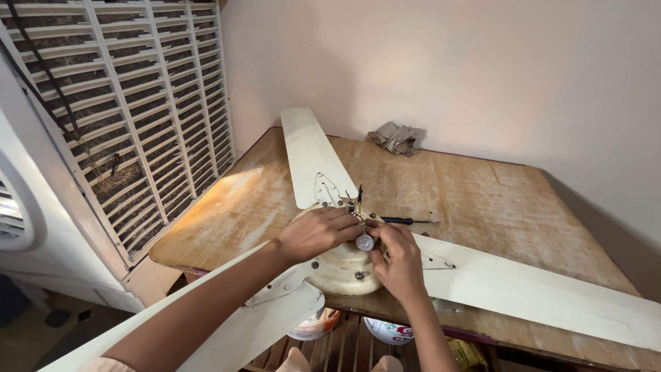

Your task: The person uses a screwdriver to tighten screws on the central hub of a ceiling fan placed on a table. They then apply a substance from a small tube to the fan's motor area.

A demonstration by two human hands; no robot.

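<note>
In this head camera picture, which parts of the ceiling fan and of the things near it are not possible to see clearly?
- Head view: the centre of the fan motor is covered by the left hand and right hand.
- The small silver part at the fingertips is too small to identify.
- The right fan blade and the near blade are cut off by the picture edges.
- The screwdriver tip is too thin to tell its type.
- The round containers are half hidden under the table.

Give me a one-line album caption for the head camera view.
Both hands, left hand and right hand, work at the hub of a cream ceiling fan lying on a worn wooden table.
</note>
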